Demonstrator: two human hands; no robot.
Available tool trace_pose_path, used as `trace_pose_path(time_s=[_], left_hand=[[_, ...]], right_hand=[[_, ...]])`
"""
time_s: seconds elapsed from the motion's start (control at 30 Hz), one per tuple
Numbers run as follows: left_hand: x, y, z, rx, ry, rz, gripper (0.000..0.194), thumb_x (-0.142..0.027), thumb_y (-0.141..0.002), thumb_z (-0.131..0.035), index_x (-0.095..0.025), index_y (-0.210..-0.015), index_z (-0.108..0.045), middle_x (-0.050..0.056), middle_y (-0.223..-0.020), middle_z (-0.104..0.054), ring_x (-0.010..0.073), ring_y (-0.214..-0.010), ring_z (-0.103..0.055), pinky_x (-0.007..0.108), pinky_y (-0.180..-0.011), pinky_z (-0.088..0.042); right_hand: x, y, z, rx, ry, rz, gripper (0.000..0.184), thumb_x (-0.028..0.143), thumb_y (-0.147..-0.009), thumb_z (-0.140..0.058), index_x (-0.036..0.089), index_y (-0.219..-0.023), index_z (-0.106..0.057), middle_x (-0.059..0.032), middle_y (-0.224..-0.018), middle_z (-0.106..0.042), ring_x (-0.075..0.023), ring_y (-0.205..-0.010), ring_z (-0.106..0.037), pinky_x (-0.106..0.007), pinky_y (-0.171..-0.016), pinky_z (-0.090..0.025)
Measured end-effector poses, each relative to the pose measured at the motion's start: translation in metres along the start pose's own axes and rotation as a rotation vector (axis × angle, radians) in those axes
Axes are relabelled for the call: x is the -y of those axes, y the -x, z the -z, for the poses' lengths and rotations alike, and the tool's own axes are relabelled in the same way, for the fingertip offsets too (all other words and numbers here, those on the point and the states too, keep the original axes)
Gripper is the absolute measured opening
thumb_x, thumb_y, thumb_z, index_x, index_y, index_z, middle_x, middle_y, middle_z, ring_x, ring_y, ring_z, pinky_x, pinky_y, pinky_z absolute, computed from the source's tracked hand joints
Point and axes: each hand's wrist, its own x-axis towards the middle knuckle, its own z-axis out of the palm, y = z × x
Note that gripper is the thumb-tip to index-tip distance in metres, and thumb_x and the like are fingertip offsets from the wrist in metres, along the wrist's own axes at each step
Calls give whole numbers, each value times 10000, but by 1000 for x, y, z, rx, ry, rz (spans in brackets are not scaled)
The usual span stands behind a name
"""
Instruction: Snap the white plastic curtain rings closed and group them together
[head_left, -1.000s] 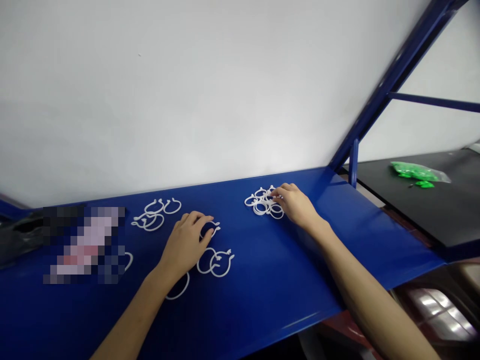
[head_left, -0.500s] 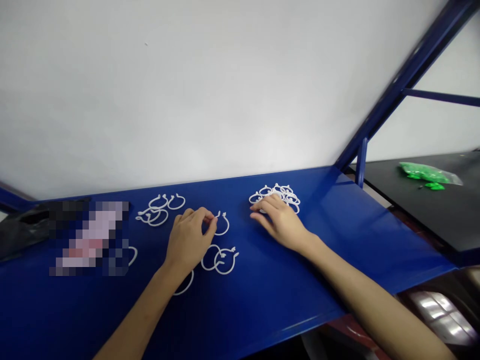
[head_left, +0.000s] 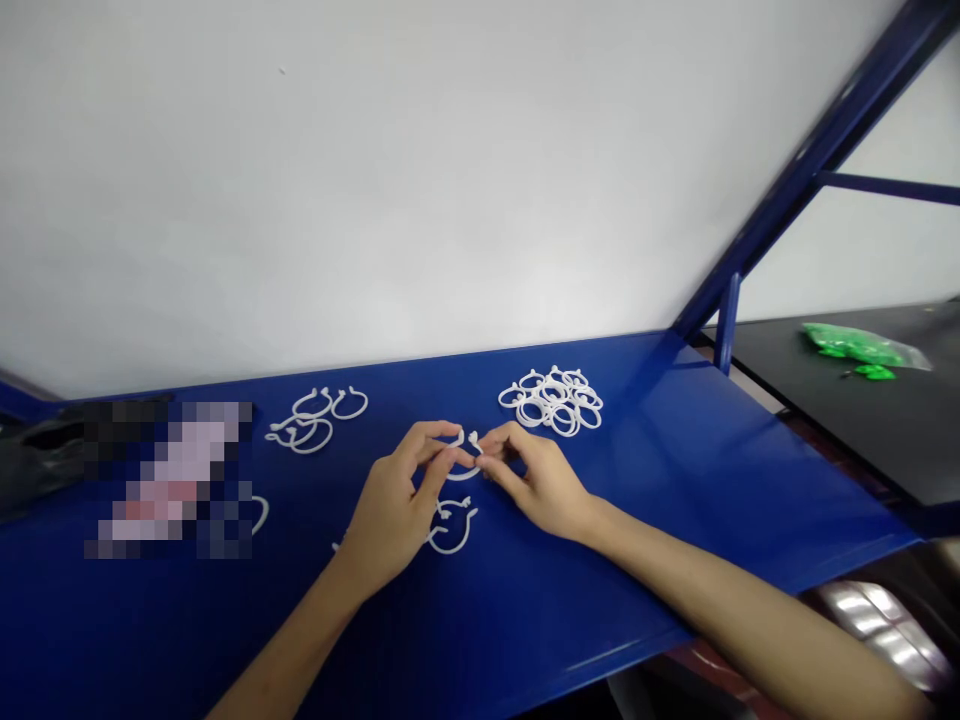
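Between my two hands is a white plastic ring [head_left: 463,475] with a gap at its far side, just above the blue table. My left hand [head_left: 409,490] pinches its left end. On the other end, by the small knob, the fingers of my right hand [head_left: 536,480] are closed. Closer to me lie open white rings [head_left: 450,548], partly covered by my left hand. Beyond and to the right is a pile of white rings [head_left: 555,402], which look closed. Several more open rings [head_left: 307,430] lie at the back left.
The blue table [head_left: 585,610] meets a white wall [head_left: 450,200] at the back. On the left are a black bag [head_left: 45,460] and a blurred-out patch [head_left: 187,460]. A blue metal frame [head_left: 795,170] rises at right, beside a dark table with a green-filled plastic bag [head_left: 855,345].
My right hand has come left from the pile to the ring. My left hand has moved right, bringing the open ring with it. The pile is now uncovered.
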Motion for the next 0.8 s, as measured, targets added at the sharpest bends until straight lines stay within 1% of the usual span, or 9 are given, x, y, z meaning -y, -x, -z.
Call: trace_pose_path(time_s=[0.07,0.17,0.23,0.33,0.4,0.47,0.53,0.7,0.8], left_hand=[[1,0,-1,7,13,2,272,-427,-978,-470,-252,-1145,-593,12,-897,-785,168,-779,-725,242,-563,-473],[3,1,-4,13,19,-20,269,-438,-980,-468,-257,-1107,-621,12,-938,-788,167,-816,-724,250,-632,-512],[3,2,-7,12,29,-17,276,-450,-977,-471,-263,-1107,-627,12,-948,-788,169,-838,-721,240,-612,-511],[1,3,-9,-22,28,20,275,-467,-967,-484,-269,-1083,-635,-1,-899,-785,157,-767,-707,225,-540,-479],[0,3,-9,-54,13,15,268,-463,-963,-487,-263,-1028,-653,-8,-870,-780,148,-721,-693,237,-576,-492],[1,2,-9,-69,0,-10,263,-453,-957,-496,-255,-980,-667,-10,-851,-773,149,-719,-688,256,-640,-510],[2,1,-8,-48,4,-30,249,-439,-954,-505,-250,-935,-667,-15,-832,-765,148,-720,-685,263,-669,-514],[8,1,-7,86,39,-43,241,-394,-975,-484,-247,-847,-625,-33,-810,-753,132,-725,-687,220,-602,-487],[8,3,-7,102,49,-75,229,-366,-974,-477,-241,-831,-606,-24,-794,-751,134,-692,-681,229,-614,-495]], right_hand=[[1,1,0,1,18,20,101,294,-988,-546,195,-978,-559,-3,-811,-659,-120,-697,-631,-253,-649,-523],[2,1,1,-45,66,44,90,279,-991,-527,195,-980,-557,-15,-826,-661,-129,-709,-633,-269,-667,-529],[1,1,0,-60,68,52,75,262,-996,-512,198,-1013,-547,-19,-840,-673,-132,-719,-648,-274,-678,-538],[-2,1,-1,-77,58,75,91,242,-998,-517,198,-1073,-541,-23,-862,-695,-135,-737,-675,-271,-683,-549],[-3,1,-1,-81,73,106,90,239,-997,-530,196,-1069,-562,-35,-897,-705,-140,-774,-685,-277,-705,-556],[-2,1,0,-66,101,148,82,239,-1003,-525,196,-1030,-589,-44,-924,-701,-143,-805,-681,-285,-729,-559],[-1,1,1,-43,115,193,109,236,-1014,-507,194,-996,-606,-49,-925,-690,-145,-814,-669,-293,-743,-557],[1,1,7,38,104,268,159,213,-1028,-462,187,-974,-610,-65,-919,-666,-156,-817,-632,-306,-742,-538],[-1,2,10,89,107,285,163,202,-1029,-453,180,-993,-610,-71,-926,-662,-158,-820,-620,-306,-742,-528]])
